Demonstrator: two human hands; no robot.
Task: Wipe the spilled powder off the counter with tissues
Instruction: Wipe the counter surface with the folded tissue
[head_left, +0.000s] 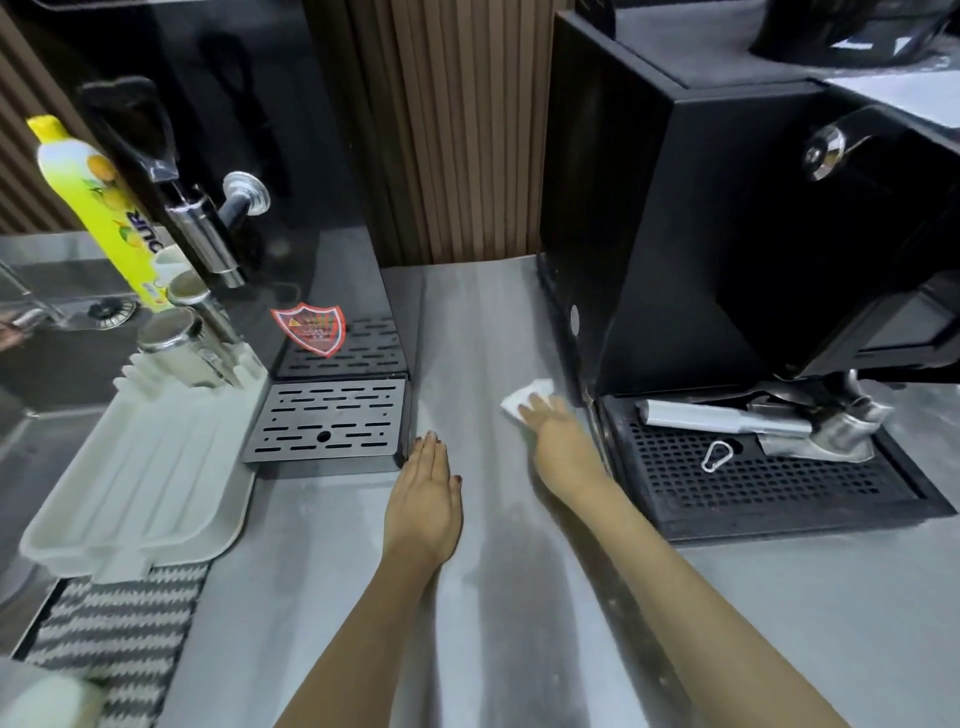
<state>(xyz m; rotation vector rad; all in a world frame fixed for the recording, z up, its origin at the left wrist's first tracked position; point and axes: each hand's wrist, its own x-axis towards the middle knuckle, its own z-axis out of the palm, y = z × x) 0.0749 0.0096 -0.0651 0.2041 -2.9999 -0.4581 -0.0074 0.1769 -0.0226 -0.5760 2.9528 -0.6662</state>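
Two bare hands reach up from the bottom of the frame over a grey metal bench (519, 623). Nearer, just below centre, the left hand (423, 499) lies flat on the bench, fingers straight and together, its grip holding nothing. It looks like a brace for leaning in.

A little farther up and right of centre, the right hand (553, 423) presses a small crumpled white tissue (522, 397) onto the bench. Its fingers lie flat on the tissue, and the grip is not closed round it, likely to spread pressure for the wipe. The tissue pokes out past the fingertips, just beside the front corner of the large black coffee machine (675, 234) at right, where powder probably gathers along the edge.

Beyond the hands, the spilled powder (470, 322) shows as a faint, pale, streaky film. It runs up the lane between that machine and the slotted black drip tray (327, 421) at left, toward the ribbed brown wall (457, 130). It looks thin and smeared, with no heaps visible.
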